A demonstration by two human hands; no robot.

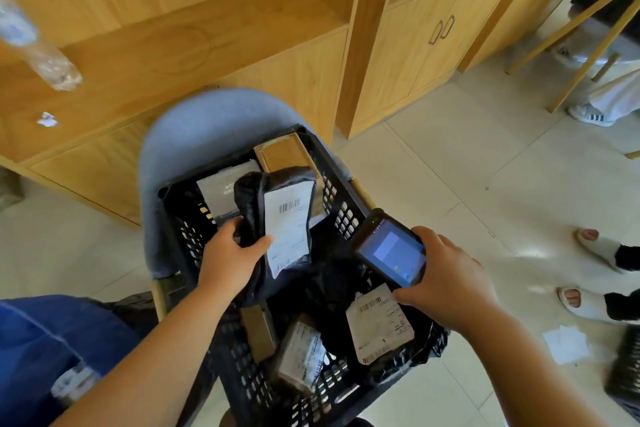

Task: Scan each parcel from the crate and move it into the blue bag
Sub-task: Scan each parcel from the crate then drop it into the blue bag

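While gripping a black labelled parcel (pixel 277 218) over the crate (pixel 341 215) with the left hand (pixel 230 253), clasping the scanner (pixel 391 250) in the right hand (pixel 450 281)

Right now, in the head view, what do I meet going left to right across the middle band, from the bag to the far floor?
blue bag → left hand → parcel it holds → scanner → right hand gripping it → slipper
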